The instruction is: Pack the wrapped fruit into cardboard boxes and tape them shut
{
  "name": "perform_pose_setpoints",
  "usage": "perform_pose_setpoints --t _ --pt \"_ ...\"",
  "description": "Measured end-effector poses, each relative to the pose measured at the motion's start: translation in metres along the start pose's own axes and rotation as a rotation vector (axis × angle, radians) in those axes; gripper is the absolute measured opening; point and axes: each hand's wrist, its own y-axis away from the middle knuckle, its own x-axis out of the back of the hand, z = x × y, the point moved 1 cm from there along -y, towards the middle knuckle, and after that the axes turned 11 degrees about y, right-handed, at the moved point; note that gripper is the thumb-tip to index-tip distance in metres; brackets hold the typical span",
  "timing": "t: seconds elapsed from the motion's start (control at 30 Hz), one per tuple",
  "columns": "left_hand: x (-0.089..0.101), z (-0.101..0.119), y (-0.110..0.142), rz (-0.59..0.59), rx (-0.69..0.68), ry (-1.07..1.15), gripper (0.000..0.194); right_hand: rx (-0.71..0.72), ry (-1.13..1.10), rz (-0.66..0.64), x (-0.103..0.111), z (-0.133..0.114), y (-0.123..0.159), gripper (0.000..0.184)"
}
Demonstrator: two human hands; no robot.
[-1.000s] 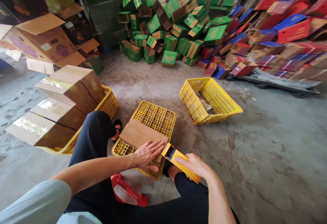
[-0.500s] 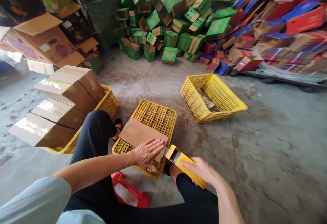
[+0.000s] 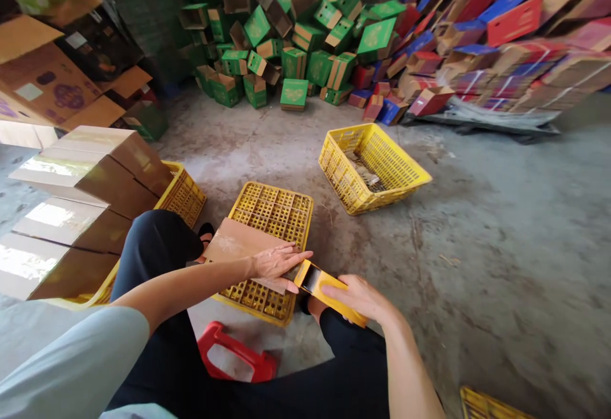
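Holding yellow tool (image 3: 328, 301) beside cardboard (image 3: 233, 244)

Floor (image 3: 477, 266) is grey and concrete-like, scuffed, with brownish stains; a pale sheen of light lies across its middle. Rear centre: a loose heap of green cartons (image 3: 305, 35), merging at right with red and blue cartons (image 3: 513, 21), some strapped in bundles above a low dark pallet (image 3: 520, 130). Rear left: large printed cartons (image 3: 48, 88), flaps open. The upper left background is dim.
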Motion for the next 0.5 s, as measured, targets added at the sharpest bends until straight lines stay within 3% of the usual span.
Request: perform_pose_setpoints --t 0.3,0.5 --pt "-0.007 -0.007 0.005 0.029 0.015 0.020 0.115 -0.031 -0.043 -0.035 -0.004 0.001 0.002 0.050" --pt "-0.015 -0.014 0.000 0.052 -0.004 0.066 0.111 -0.015 -0.056 -0.051 -0.009 0.008 -0.004 0.050"
